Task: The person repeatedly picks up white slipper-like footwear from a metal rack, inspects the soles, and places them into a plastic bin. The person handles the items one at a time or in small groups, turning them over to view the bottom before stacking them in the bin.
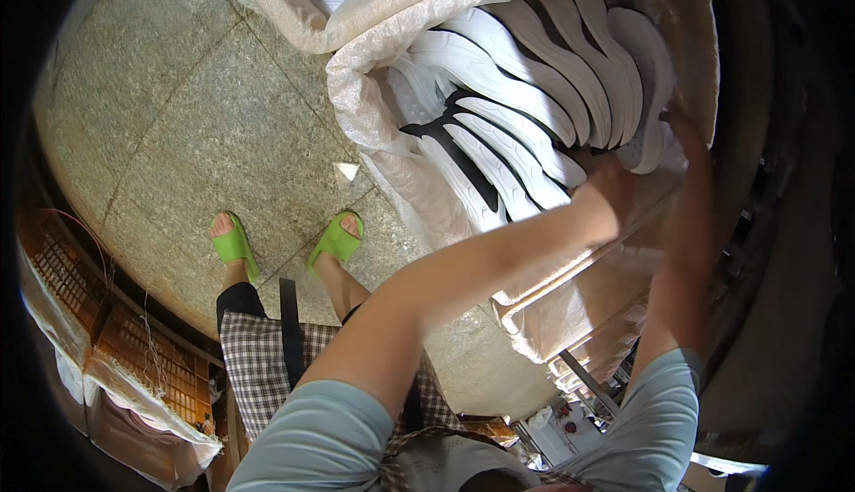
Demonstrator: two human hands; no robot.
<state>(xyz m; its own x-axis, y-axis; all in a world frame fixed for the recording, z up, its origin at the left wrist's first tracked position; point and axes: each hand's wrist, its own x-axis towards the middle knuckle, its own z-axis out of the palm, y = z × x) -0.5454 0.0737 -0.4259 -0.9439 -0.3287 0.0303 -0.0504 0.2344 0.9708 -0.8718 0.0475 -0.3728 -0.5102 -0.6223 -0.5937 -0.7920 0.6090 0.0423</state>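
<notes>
White shoe soles (512,82) with black edging stand packed in rows inside an open, pale lined sack (405,185). My left hand (607,194) reaches over the near side, at the lower ends of the soles; its fingers are blurred and partly hidden among them. At the right end of the row, a shoe sole (648,78) leans slightly apart from the others. Against its right edge my right hand (686,134) is closed, fingers bent toward the sole, in the shade of the sack's wall.
Another sack (289,2) with more soles adjoins at the top. Behind my arms, further pale sacks (570,309) stand along the right. Orange plastic crates (147,358) line the lower left. A white scrap (346,170) lies on the tiled floor (178,109), near my green slippers (337,241).
</notes>
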